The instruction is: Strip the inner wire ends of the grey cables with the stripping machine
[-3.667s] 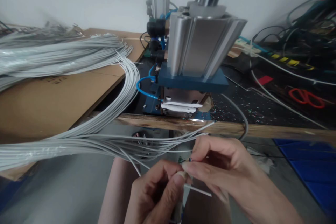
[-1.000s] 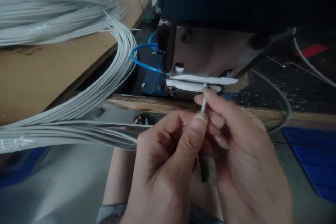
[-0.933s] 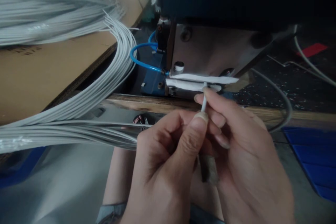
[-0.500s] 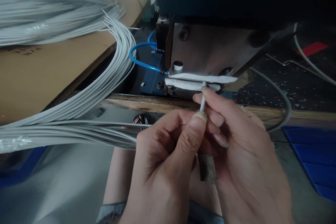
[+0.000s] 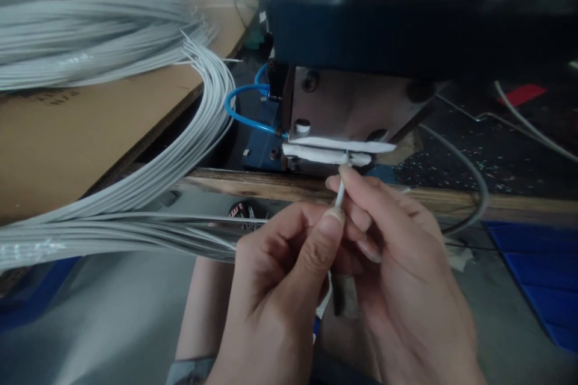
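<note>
We hold the grey wire (image 5: 340, 194) nearly upright at the bench's front edge, tip in the press (image 5: 343, 114) slot. Our left hand (image 5: 280, 289) and right hand (image 5: 401, 277) both pinch it, knuckles raised.

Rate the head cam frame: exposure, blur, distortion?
Head view: the blue machine block overhead is underexposed, nearly black; the grey wire bundle at far left smears soft; the wooden bench edge bows from wide-angle distortion; the left hand, right hand and the white wire they pinch are sharp enough.
</note>
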A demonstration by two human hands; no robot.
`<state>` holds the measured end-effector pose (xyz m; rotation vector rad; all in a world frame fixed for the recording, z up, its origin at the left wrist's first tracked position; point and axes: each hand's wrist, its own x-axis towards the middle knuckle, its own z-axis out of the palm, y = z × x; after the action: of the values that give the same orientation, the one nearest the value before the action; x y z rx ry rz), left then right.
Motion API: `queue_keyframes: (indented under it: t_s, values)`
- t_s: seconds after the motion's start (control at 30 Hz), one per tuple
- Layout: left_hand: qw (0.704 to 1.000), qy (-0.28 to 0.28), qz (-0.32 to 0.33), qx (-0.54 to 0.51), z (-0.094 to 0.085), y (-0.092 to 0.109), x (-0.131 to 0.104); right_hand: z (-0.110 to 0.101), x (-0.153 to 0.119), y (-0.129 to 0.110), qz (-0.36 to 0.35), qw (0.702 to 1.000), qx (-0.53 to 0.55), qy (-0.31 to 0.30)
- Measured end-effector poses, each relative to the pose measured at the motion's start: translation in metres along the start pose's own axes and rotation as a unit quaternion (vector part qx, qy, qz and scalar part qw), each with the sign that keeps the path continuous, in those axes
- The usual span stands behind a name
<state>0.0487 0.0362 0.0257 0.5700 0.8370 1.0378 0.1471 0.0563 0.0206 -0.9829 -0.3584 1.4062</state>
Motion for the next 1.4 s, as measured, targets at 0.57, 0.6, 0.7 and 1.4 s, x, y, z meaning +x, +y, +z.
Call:
queue_keyframes:
  t_s: [0.57, 0.6, 0.7, 1.4]
  values:
    - [0.954, 0.037, 0.123, 0.270, -0.035, -0.027, -0.025, -0.022, -0.039, 0.020, -0.079, 0.975, -0.205, 0.015]
    - [0.952, 0.032, 0.133, 0.273, -0.036, -0.028, -0.026, -0.023, -0.040, 0.021, -0.088, 0.976, -0.201, 0.014]
    - [0.947, 0.015, 0.156, 0.281, -0.039, -0.031, -0.028, -0.025, -0.043, 0.024, -0.110, 0.973, -0.204, 0.011]
    - [0.869, -0.055, 0.267, 0.414, -0.064, -0.039, -0.039, -0.052, -0.065, 0.029, -0.263, 0.908, -0.326, -0.021]
